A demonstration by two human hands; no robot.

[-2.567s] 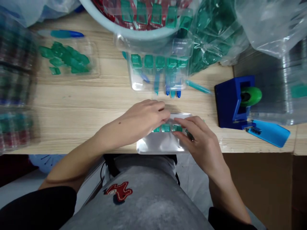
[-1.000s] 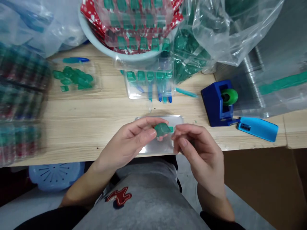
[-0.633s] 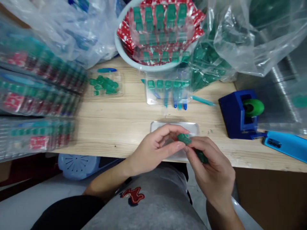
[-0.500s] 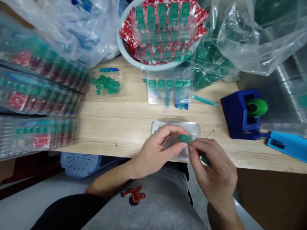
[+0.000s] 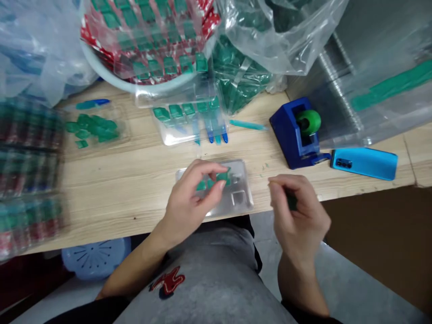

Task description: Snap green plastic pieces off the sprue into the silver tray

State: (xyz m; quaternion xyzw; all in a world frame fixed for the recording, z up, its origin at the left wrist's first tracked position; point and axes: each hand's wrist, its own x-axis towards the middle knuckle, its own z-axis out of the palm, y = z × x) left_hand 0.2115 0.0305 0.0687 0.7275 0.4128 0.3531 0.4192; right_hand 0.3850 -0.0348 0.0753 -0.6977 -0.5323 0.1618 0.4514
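My left hand (image 5: 194, 200) is over the left part of a clear plastic tray (image 5: 245, 180) at the table's front edge, its thumb and fingertips around a green piece (image 5: 223, 177). Other green pieces (image 5: 201, 185) show in the tray beside that hand. To the right of the tray, my right hand (image 5: 297, 209) is raised with thumb and forefinger pinched together. A dark green item (image 5: 292, 201) sits inside its curled fingers; what the fingertips pinch, if anything, is too small to tell.
A blue tape dispenser (image 5: 293, 139) and a blue phone (image 5: 364, 163) lie at the right. Farther back are a filled tray (image 5: 172, 132), a basin (image 5: 126, 85) of packed trays and plastic bags. Green pieces (image 5: 96, 127) lie in a box at the left, near blurred stacked packs (image 5: 30, 171).
My hands have come apart, the right one now away from the green piece and off to the right of the tray. The whole view has shifted to the right.
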